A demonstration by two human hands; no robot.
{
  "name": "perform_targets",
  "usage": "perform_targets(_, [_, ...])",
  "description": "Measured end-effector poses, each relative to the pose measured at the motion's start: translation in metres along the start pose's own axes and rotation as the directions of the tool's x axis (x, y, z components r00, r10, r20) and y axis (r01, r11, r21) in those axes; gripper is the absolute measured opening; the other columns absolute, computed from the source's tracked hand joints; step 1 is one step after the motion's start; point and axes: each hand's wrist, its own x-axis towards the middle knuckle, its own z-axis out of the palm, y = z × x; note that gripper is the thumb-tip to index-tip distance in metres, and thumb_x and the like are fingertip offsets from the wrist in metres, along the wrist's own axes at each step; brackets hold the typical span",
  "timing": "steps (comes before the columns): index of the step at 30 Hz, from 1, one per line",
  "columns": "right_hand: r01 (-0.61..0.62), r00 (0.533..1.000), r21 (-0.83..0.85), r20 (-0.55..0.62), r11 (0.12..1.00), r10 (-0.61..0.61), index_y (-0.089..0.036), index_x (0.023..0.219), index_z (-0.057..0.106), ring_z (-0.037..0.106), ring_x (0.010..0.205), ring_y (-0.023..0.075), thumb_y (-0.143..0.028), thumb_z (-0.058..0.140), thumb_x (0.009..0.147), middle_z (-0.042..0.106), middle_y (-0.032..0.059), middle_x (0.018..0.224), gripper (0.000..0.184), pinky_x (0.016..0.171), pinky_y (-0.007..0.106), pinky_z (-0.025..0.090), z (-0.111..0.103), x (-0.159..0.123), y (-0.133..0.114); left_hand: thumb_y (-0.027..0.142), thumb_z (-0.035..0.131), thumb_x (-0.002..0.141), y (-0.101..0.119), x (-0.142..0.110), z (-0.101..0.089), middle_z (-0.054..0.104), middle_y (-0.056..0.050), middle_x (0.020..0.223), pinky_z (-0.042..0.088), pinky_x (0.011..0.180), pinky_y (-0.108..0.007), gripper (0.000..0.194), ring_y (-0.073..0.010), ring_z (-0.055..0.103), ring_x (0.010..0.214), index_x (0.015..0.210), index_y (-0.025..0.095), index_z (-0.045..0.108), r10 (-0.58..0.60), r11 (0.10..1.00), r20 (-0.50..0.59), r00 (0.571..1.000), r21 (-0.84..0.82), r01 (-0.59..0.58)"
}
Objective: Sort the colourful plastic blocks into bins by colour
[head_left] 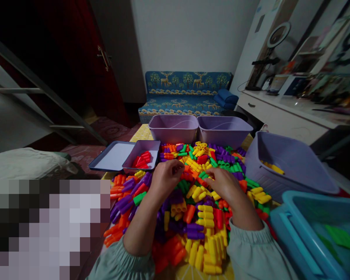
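Observation:
A deep heap of plastic bullet-shaped building pieces (pixel 205 217) in red, orange, yellow, green and purple spreads before me, many joined side by side in short rows. Over its middle, my left hand (pixel 167 175) is closed, fingertips curled together; what they hold, if anything, is too dark to make out. My right hand (pixel 223 182) reaches in from the right, low over the heap. Its thumb and forefinger are apart, close to green pieces (pixel 203 175) and an orange piece (pixel 202 181). Nothing is visibly gripped there.
Two purple bins (pixel 173 134) stand along the far edge. A larger purple bin (pixel 291 167) with yellow pieces is at right, beside a blue tub (pixel 297 241) containing green things. At left, a shallow box (pixel 128 165) holds red pieces beside its lid (pixel 112 155). Yellow cloth (pixel 142 133) covers the table.

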Motion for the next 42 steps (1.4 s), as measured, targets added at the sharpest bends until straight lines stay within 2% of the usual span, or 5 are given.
perform_targets(12, [-0.005, 1.0, 0.016, -0.003, 1.0, 0.005, -0.022, 0.11, 0.072, 0.065, 0.111, 0.0263, -0.024, 0.059, 0.081, 0.071, 0.0099, 0.118, 0.032, 0.091, 0.034, 0.046, 0.0, -0.002, -0.004, 0.01, 0.065, 0.068, 0.034, -0.015, -0.005, 0.068, -0.008, 0.112, 0.047, 0.077, -0.031, 0.046, -0.0259, 0.067, 0.096, 0.109, 0.028, 0.074, -0.128, 0.812, 0.403, 0.906, 0.567, -0.137])
perform_targets(21, [-0.01, 1.0, 0.011, -0.006, 1.0, 0.011, -0.023, 0.124, 0.067, 0.065, 0.111, 0.0291, -0.022, 0.057, 0.083, 0.07, 0.0118, 0.12, 0.042, 0.088, 0.037, 0.048, 0.001, -0.004, -0.007, 0.015, 0.061, 0.074, 0.022, -0.01, 0.011, 0.068, -0.009, 0.108, 0.046, 0.071, -0.031, 0.033, -0.0268, 0.066, 0.092, 0.103, 0.024, 0.073, -0.147, 0.793, 0.17, 0.974, 0.609, 0.013])
perform_targets(30, [-0.009, 0.999, 0.078, -0.053, 0.997, 0.013, -0.023, 0.113, 0.072, 0.067, 0.104, 0.0266, -0.038, 0.063, 0.083, 0.073, 0.0095, 0.113, 0.035, 0.081, 0.033, 0.048, 0.0, -0.003, -0.009, 0.026, 0.071, 0.073, -0.007, -0.001, 0.013, 0.066, -0.003, 0.067, 0.04, 0.059, -0.025, 0.014, -0.016, 0.056, 0.061, 0.084, 0.018, 0.074, -0.083, 0.992, -0.189, 0.979, 0.074, 0.098])
perform_targets(35, [0.025, 0.998, 0.028, 0.049, 0.999, -0.026, -0.026, 0.08, 0.076, 0.069, 0.082, 0.0232, -0.042, 0.066, 0.078, 0.076, 0.004, 0.083, 0.019, 0.062, 0.028, 0.041, -0.013, -0.011, -0.018, 0.035, 0.07, 0.075, -0.006, 0.0, 0.014, 0.068, -0.003, 0.065, 0.042, 0.051, -0.024, 0.022, -0.0162, 0.061, 0.055, 0.083, 0.015, 0.072, -0.237, 0.949, -0.099, 0.967, -0.238, 0.208])
perform_targets(42, [0.093, 0.995, 0.031, 0.033, 0.995, -0.094, -0.02, 0.124, 0.065, 0.067, 0.094, 0.0238, -0.022, 0.06, 0.077, 0.074, 0.0084, 0.097, 0.047, 0.073, 0.029, 0.043, 0.006, -0.007, -0.024, 0.037, 0.076, 0.071, -0.006, -0.001, 0.018, 0.07, -0.005, 0.072, 0.049, 0.048, -0.024, 0.029, -0.0182, 0.067, 0.057, 0.088, 0.015, 0.068, -0.32, 0.872, -0.025, 0.947, -0.4, 0.284])
